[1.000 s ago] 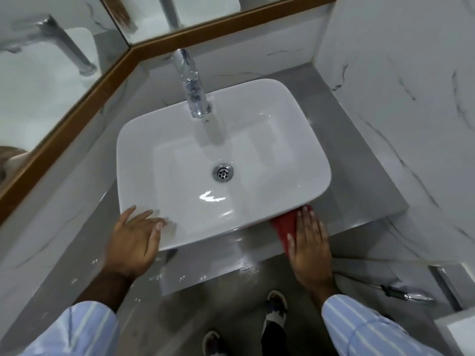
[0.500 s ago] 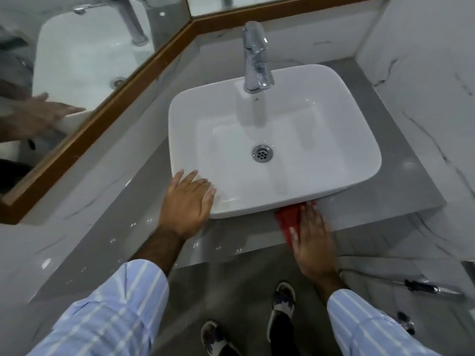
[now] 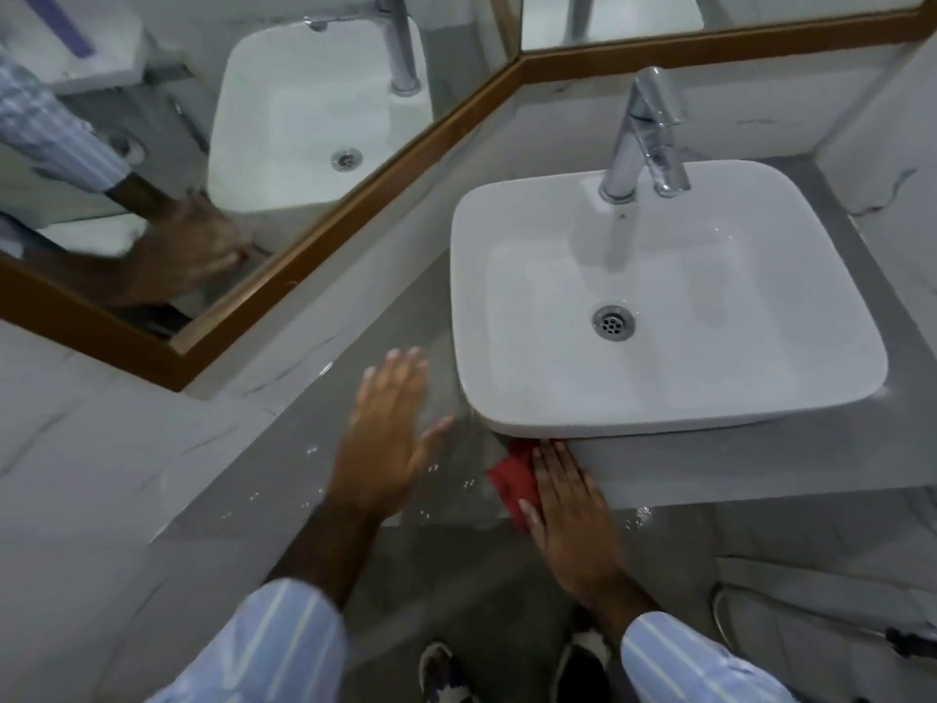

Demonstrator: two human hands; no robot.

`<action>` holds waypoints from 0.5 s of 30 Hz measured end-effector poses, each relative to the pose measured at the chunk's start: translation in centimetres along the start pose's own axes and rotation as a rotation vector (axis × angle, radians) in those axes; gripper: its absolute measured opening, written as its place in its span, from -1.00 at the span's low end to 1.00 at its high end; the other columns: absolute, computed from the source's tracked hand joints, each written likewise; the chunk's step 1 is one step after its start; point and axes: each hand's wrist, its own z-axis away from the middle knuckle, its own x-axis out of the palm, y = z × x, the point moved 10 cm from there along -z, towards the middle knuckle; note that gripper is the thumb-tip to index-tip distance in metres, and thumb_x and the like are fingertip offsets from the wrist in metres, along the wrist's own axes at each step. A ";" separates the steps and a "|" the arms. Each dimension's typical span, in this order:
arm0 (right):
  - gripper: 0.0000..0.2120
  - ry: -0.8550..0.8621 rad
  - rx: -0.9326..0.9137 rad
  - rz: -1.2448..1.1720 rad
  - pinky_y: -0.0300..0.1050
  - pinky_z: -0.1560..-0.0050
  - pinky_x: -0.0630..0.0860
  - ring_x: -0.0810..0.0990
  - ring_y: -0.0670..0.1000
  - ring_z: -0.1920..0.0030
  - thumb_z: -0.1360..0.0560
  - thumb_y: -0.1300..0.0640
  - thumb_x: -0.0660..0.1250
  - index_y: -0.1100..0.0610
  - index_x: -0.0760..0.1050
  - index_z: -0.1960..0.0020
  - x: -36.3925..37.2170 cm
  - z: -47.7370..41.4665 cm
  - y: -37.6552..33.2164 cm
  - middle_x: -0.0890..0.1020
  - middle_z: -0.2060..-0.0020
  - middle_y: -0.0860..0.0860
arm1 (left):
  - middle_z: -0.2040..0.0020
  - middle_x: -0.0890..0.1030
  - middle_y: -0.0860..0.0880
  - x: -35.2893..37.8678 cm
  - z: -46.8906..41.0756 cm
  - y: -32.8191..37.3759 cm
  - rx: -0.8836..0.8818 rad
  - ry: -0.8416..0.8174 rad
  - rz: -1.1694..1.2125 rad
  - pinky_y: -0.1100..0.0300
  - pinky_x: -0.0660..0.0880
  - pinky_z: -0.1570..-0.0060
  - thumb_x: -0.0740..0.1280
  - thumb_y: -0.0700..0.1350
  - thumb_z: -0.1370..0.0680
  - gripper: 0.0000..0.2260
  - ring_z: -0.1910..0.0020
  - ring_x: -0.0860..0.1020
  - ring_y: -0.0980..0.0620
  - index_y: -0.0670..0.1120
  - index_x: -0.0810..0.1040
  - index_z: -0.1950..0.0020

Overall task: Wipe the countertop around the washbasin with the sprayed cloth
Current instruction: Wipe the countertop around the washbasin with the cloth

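Observation:
A white rectangular washbasin (image 3: 659,398) stands on a grey countertop (image 3: 284,449) that shows water droplets. My right hand (image 3: 568,515) lies flat on a red cloth (image 3: 512,479), pressing it onto the countertop's front strip just under the basin's front left corner. Most of the cloth is hidden under the palm. My left hand (image 3: 385,438) hovers blurred over the countertop left of the basin, fingers spread, holding nothing.
A chrome tap (image 3: 644,139) rises behind the basin. Wood-framed mirrors (image 3: 355,159) line the back and left walls above white marble tiles. A marble wall closes off the right side. Below the counter edge are my feet (image 3: 446,672) and a hose (image 3: 760,616).
My left hand has lifted off the basin's front left corner and moved left over the countertop. My right hand has slid the red cloth leftward along the front strip. The view has swung left.

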 end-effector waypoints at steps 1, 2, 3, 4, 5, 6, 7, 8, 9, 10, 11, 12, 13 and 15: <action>-0.35 -0.005 -0.004 0.006 0.11 -0.59 0.13 0.23 0.15 -0.63 -0.68 -0.16 0.05 0.19 0.19 -0.64 0.0 0.0 -0.1 0.26 -0.63 0.14 | -0.70 0.22 -0.08 -1.2 2.3 -3.1 -0.067 0.039 -0.017 -0.09 0.01 -0.69 -0.09 0.32 -0.67 -0.30 -0.70 0.09 -0.05 -0.08 0.26 -0.66; -0.36 -0.005 -0.006 0.015 0.12 -0.59 0.12 0.22 0.16 -0.63 -0.68 -0.15 0.03 0.20 0.17 -0.64 0.0 0.0 -0.5 0.26 -0.63 0.15 | -0.69 0.24 -0.11 -2.7 4.8 -6.5 -0.135 0.087 -0.050 -0.11 0.07 -0.67 -0.09 0.32 -0.68 -0.31 -0.69 0.12 -0.07 -0.09 0.26 -0.65; -0.36 -0.002 -0.006 0.026 0.13 -0.59 0.12 0.23 0.17 -0.63 -0.68 -0.14 0.03 0.21 0.17 -0.63 0.0 -0.1 -0.8 0.27 -0.62 0.17 | -0.68 0.24 -0.13 -4.3 7.3 -9.9 -0.205 0.131 -0.090 -0.13 0.11 -0.65 -0.09 0.32 -0.68 -0.31 -0.69 0.14 -0.08 -0.10 0.24 -0.65; -0.37 -0.004 -0.012 0.039 0.13 -0.59 0.11 0.24 0.17 -0.62 -0.69 -0.13 0.02 0.22 0.17 -0.63 -0.1 -0.2 -1.1 0.29 -0.61 0.18 | -0.70 0.21 -0.11 -5.8 9.5 -13.1 -0.275 0.164 -0.138 -0.15 0.13 -0.64 -0.10 0.32 -0.67 -0.30 -0.69 0.12 -0.08 -0.10 0.21 -0.66; -0.37 -0.015 -0.043 0.051 0.13 -0.59 0.09 0.25 0.18 -0.62 -0.70 -0.13 0.00 0.23 0.17 -0.63 0.1 -0.6 -2.0 0.29 -0.61 0.18 | -0.72 0.13 -0.06 -7.4 11.8 -16.2 -0.345 0.190 -0.195 -0.17 0.11 -0.66 -0.09 0.33 -0.66 -0.29 -0.70 0.07 -0.07 -0.08 0.16 -0.69; -0.37 -0.028 -0.086 0.063 0.12 -0.59 0.06 0.26 0.19 -0.62 -0.71 -0.14 -0.04 0.24 0.18 -0.63 0.2 -1.1 -3.2 0.29 -0.61 0.19 | -0.74 0.03 -0.02 -9.0 13.7 -19.0 -0.395 0.219 -0.257 -0.18 0.07 -0.67 -0.07 0.32 -0.65 -0.28 -0.72 0.00 -0.06 -0.07 0.08 -0.71; -0.36 -0.037 -0.133 0.071 0.11 -0.59 0.05 0.28 0.20 -0.61 -0.72 -0.15 -0.09 0.25 0.18 -0.63 0.4 -1.6 -4.5 0.30 -0.61 0.19 | -0.75 -0.05 -0.02 -10.4 15.2 -21.4 -0.436 0.248 -0.312 -0.19 0.03 -0.68 -0.02 0.31 -0.64 -0.27 -0.73 -0.04 -0.07 -0.05 0.01 -0.73; -0.36 -0.050 -0.171 0.072 0.10 -0.62 0.05 0.29 0.21 -0.61 -0.73 -0.15 -0.10 0.25 0.18 -0.64 0.7 -2.4 -6.0 0.30 -0.61 0.19 | -0.75 -0.07 -0.06 -11.7 16.4 -23.6 -0.480 0.271 -0.352 -0.22 0.02 -0.68 0.01 0.29 -0.63 -0.25 -0.73 -0.05 -0.11 -0.05 -0.03 -0.73; -0.36 -0.063 -0.195 0.068 0.09 -0.66 0.07 0.27 0.21 -0.62 -0.73 -0.14 -0.07 0.26 0.17 -0.64 0.9 -3.3 -7.4 0.27 -0.62 0.20 | -0.76 -0.08 -0.09 -12.5 17.3 -25.8 -0.533 0.268 -0.372 -0.25 0.04 -0.67 0.03 0.29 -0.62 -0.23 -0.74 -0.06 -0.15 -0.05 -0.08 -0.74; -0.36 -0.075 -0.213 0.059 0.10 -0.67 0.09 0.23 0.21 -0.63 -0.72 -0.13 -0.04 0.26 0.13 -0.65 1.2 -4.4 -9.0 0.23 -0.64 0.20 | -0.76 -0.10 -0.11 -13.1 17.8 -27.7 -0.581 0.249 -0.390 -0.27 0.06 -0.66 0.01 0.31 -0.61 -0.20 -0.73 -0.07 -0.18 -0.07 -0.12 -0.73; -0.35 -0.088 -0.224 0.051 0.12 -0.66 0.11 0.16 0.21 -0.65 -0.73 -0.13 -0.03 0.27 0.08 -0.66 1.3 -5.5 -10.2 0.17 -0.66 0.20 | -0.75 -0.14 -0.14 -13.3 17.8 -29.0 -0.611 0.214 -0.407 -0.28 0.05 -0.66 -0.03 0.34 -0.61 -0.17 -0.73 -0.10 -0.20 -0.11 -0.16 -0.73; -0.35 -0.105 -0.239 0.051 0.15 -0.66 0.13 0.09 0.21 -0.67 -0.74 -0.13 -0.05 0.27 0.03 -0.67 1.3 -6.4 -11.3 0.11 -0.67 0.19 | -0.74 -0.17 -0.18 -13.4 17.6 -29.5 -0.617 0.190 -0.436 -0.29 0.02 -0.66 -0.07 0.37 -0.61 -0.14 -0.73 -0.12 -0.23 -0.16 -0.17 -0.72; -0.34 -0.121 -0.256 0.054 0.17 -0.65 0.14 0.03 0.20 -0.68 -0.74 -0.14 -0.08 0.26 -0.02 -0.67 1.2 -7.2 -11.9 0.06 -0.68 0.19 | -0.73 -0.18 -0.22 -13.6 17.2 -29.4 -0.598 0.192 -0.483 -0.31 -0.02 -0.67 -0.07 0.37 -0.62 -0.13 -0.72 -0.14 -0.26 -0.21 -0.16 -0.71; -0.33 -0.133 -0.275 0.043 0.13 -0.65 0.15 -0.02 0.15 -0.69 -0.73 -0.17 -0.12 0.22 -0.06 -0.69 0.9 -8.0 -12.2 0.02 -0.69 0.15 | -0.73 -0.15 -0.28 -14.8 16.5 -27.7 -0.522 0.281 -0.612 -0.36 -0.01 -0.65 0.04 0.31 -0.65 -0.15 -0.72 -0.12 -0.30 -0.25 -0.13 -0.70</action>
